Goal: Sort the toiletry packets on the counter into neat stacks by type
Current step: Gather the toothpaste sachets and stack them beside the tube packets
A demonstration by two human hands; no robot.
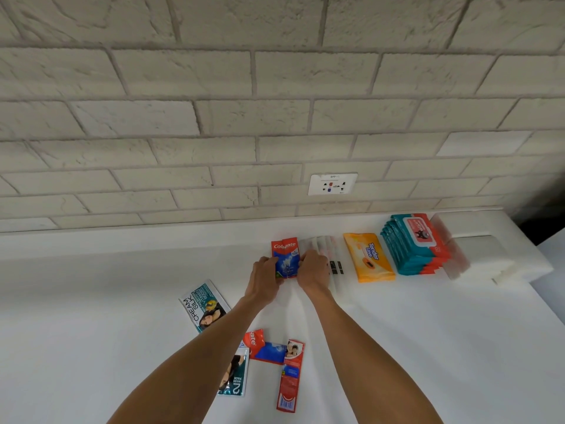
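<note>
Red and blue Colgate sachets (286, 255) lie near the back of the white counter (428, 347). My left hand (265, 276) presses their left edge and my right hand (315, 269) presses their right edge. Right of them sit white packets (324, 244), partly hidden by my right hand. Nearer me lie a Cream Silk sachet (203, 304), a teal sachet (234, 377) partly under my left forearm, a loose Colgate sachet (266, 348) and a red sachet (289, 376).
An orange Tender Love wipes pack (368, 258), a stack of teal wipes packs (415, 243) and white packs (455, 255) line the counter's back right. A wall socket (332, 184) sits in the brick wall. The counter's edge drops off at the far right.
</note>
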